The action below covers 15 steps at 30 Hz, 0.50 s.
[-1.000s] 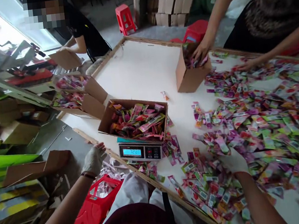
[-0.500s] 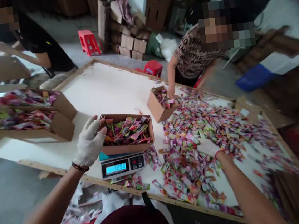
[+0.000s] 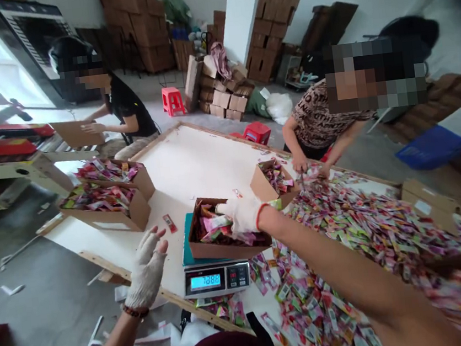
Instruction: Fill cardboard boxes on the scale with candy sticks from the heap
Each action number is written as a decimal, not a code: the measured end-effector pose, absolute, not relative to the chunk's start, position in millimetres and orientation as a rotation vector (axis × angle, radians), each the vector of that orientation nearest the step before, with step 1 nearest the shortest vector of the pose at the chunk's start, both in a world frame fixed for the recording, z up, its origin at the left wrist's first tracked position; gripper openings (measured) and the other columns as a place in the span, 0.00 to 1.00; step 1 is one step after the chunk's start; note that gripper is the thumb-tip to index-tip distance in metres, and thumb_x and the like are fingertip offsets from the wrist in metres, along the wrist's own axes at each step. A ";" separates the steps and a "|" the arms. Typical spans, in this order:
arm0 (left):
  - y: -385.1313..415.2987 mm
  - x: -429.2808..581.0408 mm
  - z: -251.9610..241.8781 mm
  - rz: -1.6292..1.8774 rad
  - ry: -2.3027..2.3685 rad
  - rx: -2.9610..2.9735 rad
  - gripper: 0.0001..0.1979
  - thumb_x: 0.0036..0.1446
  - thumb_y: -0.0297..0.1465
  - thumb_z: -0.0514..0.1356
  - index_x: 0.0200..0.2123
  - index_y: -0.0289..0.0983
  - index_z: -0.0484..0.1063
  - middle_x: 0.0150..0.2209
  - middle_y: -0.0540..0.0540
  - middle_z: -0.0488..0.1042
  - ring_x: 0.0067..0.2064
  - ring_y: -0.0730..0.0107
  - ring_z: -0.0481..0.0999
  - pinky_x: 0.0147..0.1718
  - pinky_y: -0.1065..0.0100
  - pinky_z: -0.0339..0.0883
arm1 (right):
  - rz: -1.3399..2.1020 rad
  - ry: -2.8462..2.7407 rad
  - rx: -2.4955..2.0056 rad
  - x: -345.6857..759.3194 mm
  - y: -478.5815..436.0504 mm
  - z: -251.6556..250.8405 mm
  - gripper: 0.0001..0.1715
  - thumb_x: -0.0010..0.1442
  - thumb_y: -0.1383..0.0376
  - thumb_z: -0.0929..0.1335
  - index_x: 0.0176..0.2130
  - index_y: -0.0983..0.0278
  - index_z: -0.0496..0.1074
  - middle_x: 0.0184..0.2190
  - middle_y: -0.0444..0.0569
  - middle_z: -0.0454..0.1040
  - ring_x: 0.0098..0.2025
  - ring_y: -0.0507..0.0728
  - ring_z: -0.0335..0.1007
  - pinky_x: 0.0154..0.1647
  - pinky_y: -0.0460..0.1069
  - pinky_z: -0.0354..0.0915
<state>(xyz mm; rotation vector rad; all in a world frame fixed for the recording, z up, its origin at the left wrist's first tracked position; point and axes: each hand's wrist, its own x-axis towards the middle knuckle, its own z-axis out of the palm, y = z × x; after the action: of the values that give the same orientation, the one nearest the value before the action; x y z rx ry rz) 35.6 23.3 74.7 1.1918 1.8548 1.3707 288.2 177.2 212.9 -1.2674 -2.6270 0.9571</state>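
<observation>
The white table (image 3: 199, 154) spreads widest, bare toward its far corner, and a co-worker in a patterned shirt (image 3: 317, 113) leans over its far right edge with both hands at the packets. A broad pile of small bright packets (image 3: 368, 213) covers the table's right side and runs down to the near edge. Two filled boxes (image 3: 139, 211) stand side by side at the left corner, and the co-worker's filled box (image 3: 262, 185) stands at the pile's far left margin. Close to the near edge, a brown box (image 3: 222, 250) of packets sits on a scale (image 3: 216, 280), whose lit digits are too blurred to read surely. The right hand (image 3: 242, 216), gloved, has just come from the pile to this box and reaches over its rim among the packets; whether its fingers grip one cannot be told. The left hand (image 3: 146, 268), gloved too, has left the box's left rim and hangs by the near edge, fingers apart, holding nothing. The work thus seems to have passed from the pile to the weighed box. One loose red packet (image 3: 170, 223) lies left of the scale.
</observation>
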 end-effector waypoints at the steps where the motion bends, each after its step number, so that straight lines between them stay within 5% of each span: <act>1: 12.5 28.9 68.1 1.366 1.873 1.117 0.29 0.60 0.53 0.60 0.53 0.39 0.79 0.67 0.37 0.69 0.70 0.46 0.64 0.64 0.53 0.65 | 0.935 -2.643 -1.281 280.9 181.4 198.8 0.22 0.34 0.74 0.77 0.29 0.61 0.70 0.19 0.32 0.56 0.21 0.46 0.47 0.25 0.45 0.49; 4: -17.9 10.8 46.2 1.370 1.944 0.937 0.31 0.57 0.54 0.61 0.53 0.38 0.79 0.65 0.37 0.72 0.69 0.45 0.66 0.67 0.50 0.61 | 0.912 -2.663 -1.286 291.4 190.7 183.9 0.18 0.38 0.72 0.77 0.27 0.61 0.68 0.19 0.34 0.57 0.22 0.47 0.48 0.26 0.45 0.48; 9: -42.9 4.2 21.4 1.345 2.000 0.756 0.32 0.55 0.53 0.62 0.53 0.36 0.79 0.61 0.35 0.76 0.67 0.45 0.69 0.70 0.48 0.55 | 0.927 -2.341 -1.368 366.8 184.3 221.0 0.11 0.60 0.56 0.69 0.33 0.61 0.68 0.26 0.42 0.68 0.26 0.51 0.59 0.28 0.47 0.55; 15: -27.4 27.5 27.4 1.306 1.925 0.783 0.32 0.55 0.52 0.61 0.53 0.34 0.79 0.60 0.34 0.76 0.66 0.47 0.71 0.68 0.52 0.60 | 0.517 -1.748 -1.810 490.5 146.1 198.0 0.21 0.49 0.47 0.75 0.31 0.59 0.71 0.23 0.45 0.70 0.25 0.54 0.60 0.26 0.50 0.56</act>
<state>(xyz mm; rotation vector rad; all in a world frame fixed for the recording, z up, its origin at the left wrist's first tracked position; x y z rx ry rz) 27.5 -27.4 27.4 0.7827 1.9247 1.3065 490.5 146.1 198.0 -1.8098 -1.7484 0.5173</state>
